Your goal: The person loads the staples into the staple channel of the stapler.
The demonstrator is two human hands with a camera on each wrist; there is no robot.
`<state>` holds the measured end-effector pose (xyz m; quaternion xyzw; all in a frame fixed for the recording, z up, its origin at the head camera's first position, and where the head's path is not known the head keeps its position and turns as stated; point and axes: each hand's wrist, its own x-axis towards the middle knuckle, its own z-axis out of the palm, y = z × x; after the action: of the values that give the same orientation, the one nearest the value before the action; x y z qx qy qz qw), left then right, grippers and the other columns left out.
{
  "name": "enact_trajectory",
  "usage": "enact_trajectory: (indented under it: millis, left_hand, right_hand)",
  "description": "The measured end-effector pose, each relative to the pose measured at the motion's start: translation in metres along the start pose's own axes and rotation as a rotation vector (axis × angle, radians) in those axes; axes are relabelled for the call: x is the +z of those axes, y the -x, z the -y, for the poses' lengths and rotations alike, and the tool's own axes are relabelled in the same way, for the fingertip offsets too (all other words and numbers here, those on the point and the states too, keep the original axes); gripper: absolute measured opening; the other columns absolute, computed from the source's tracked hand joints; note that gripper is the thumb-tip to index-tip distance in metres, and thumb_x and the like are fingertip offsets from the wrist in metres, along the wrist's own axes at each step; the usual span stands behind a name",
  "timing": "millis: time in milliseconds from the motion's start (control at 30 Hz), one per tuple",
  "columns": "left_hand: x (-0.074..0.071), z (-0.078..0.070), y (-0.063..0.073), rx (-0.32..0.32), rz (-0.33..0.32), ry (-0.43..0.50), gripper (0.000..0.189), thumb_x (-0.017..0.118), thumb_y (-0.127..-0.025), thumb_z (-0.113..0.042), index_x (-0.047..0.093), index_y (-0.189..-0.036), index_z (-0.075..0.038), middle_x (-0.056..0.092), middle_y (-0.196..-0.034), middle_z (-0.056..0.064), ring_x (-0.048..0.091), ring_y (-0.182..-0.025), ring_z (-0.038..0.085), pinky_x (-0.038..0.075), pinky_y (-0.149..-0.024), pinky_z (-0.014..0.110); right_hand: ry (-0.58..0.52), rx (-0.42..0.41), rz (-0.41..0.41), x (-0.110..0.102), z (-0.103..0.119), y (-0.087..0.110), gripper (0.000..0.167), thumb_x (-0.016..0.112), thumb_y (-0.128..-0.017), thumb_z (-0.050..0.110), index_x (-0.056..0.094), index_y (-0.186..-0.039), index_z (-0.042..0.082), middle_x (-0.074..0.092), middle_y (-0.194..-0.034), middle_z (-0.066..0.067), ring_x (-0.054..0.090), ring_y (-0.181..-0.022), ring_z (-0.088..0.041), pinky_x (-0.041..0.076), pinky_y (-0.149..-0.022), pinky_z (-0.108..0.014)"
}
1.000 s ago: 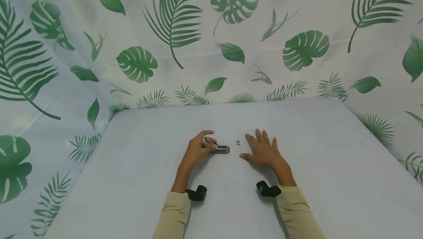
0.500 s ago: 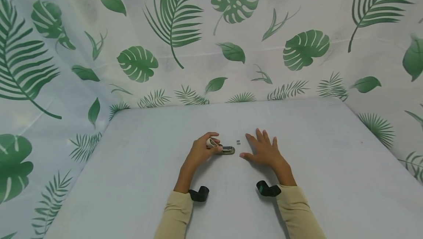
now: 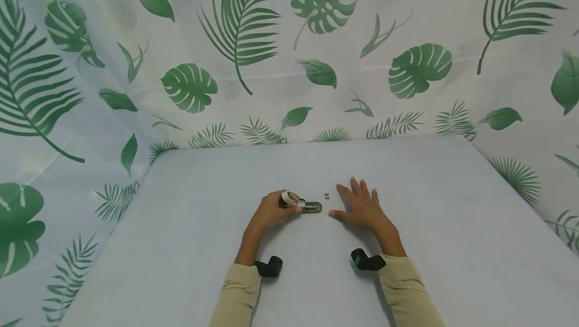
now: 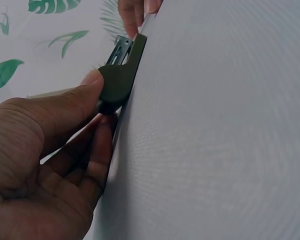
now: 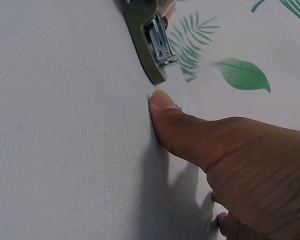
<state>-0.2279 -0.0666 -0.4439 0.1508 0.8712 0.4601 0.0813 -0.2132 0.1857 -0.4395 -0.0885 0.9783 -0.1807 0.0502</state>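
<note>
An olive-green stapler (image 3: pixel 312 207) lies on the table with its pale top arm (image 3: pixel 288 198) swung up, baring the metal staple channel (image 4: pixel 121 51). My left hand (image 3: pixel 270 211) holds its hinge end; in the left wrist view the thumb (image 4: pixel 92 82) presses the side while curled fingers sit below. Just beyond the stapler's front end, a short strip of staples (image 3: pixel 326 196) rests on the table. To the right of it, my right hand (image 3: pixel 364 210) is spread palm down, its thumb (image 5: pixel 167 112) pointing toward the stapler's front without touching it.
A white-covered table (image 3: pixel 452 246) spans the scene. Behind and beside it hangs a white curtain (image 3: pixel 253 111) printed with green leaves. Dark wrist cameras (image 3: pixel 270 267) sit on both forearms.
The stapler has slid slightly to the right with my left hand. That hand's index finger has drawn back from over the raised arm. My right hand stays in place.
</note>
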Motion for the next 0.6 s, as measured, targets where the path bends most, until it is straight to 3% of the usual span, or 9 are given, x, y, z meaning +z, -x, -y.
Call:
enact_trajectory:
  millis: [600]
  left_hand:
    - [-0.0010,0.0002,-0.0010,-0.027,-0.009,0.005,0.031,0.078,-0.084,-0.023,0.071,-0.110,-0.009,0.073,-0.104,0.007,0.064,-0.089,0.013,0.051,-0.082,0.032]
  right_hand:
    - [-0.015,0.006,-0.013,0.0004,0.0017,0.0005,0.081,0.068,-0.087,0.049,0.040,-0.147,0.002,0.019,-0.155,-0.035,0.008,-0.144,-0.055,0.008,-0.112,-0.071]
